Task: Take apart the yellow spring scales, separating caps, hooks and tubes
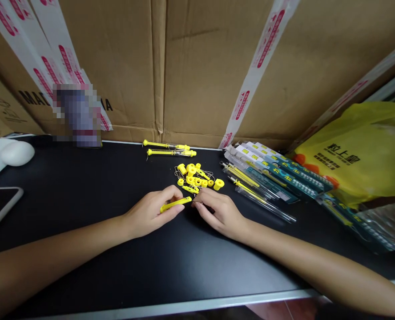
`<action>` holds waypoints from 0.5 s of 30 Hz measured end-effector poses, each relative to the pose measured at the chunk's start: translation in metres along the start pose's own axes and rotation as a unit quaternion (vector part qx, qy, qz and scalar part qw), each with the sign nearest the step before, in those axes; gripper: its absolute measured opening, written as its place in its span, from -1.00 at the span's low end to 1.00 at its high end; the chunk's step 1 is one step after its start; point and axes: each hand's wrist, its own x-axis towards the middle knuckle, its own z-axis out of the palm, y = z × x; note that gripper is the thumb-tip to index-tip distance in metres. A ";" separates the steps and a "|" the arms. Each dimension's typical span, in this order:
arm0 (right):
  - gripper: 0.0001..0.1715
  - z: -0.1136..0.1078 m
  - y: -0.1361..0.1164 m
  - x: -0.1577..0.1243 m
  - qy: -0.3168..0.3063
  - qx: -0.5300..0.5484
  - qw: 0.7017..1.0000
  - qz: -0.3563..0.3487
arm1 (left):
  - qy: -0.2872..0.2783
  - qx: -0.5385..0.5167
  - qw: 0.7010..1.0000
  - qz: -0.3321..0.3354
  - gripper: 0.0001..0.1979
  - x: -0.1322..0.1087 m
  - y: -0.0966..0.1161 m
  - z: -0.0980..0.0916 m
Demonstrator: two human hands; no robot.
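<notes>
My left hand (pixel 151 212) pinches a slim yellow plastic piece (pixel 175 204), which points right and slightly up. Close to its right end, my right hand (pixel 220 211) has thumb and fingers pressed together; what they hold is too small to name. Just beyond the hands lies a pile of small yellow parts (pixel 198 181) with thin metal wire pieces among them. Behind the pile, two yellow-ended clear tubes (pixel 172 153) lie side by side. Several yellow rods (pixel 244 174) and clear tubes (pixel 266 204) rest to the right of my right hand.
Teal and white packages (pixel 277 164) and a yellow bag (pixel 357 155) occupy the right side of the black table (pixel 184 275). A phone (pixel 0 206) and a white device (pixel 0 155) are at the left. Cardboard (pixel 197 71) stands along the back.
</notes>
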 end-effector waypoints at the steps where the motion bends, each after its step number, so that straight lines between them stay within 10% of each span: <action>1: -0.82 0.000 0.000 0.000 0.010 0.006 1.000 0.007 | 0.001 0.006 1.000 0.000 -0.83 0.000 -0.001 0.001; 15: -0.83 0.000 0.001 -0.002 -0.020 0.065 0.996 0.050 | 0.010 0.185 0.969 0.162 -0.80 -0.004 -0.001 0.006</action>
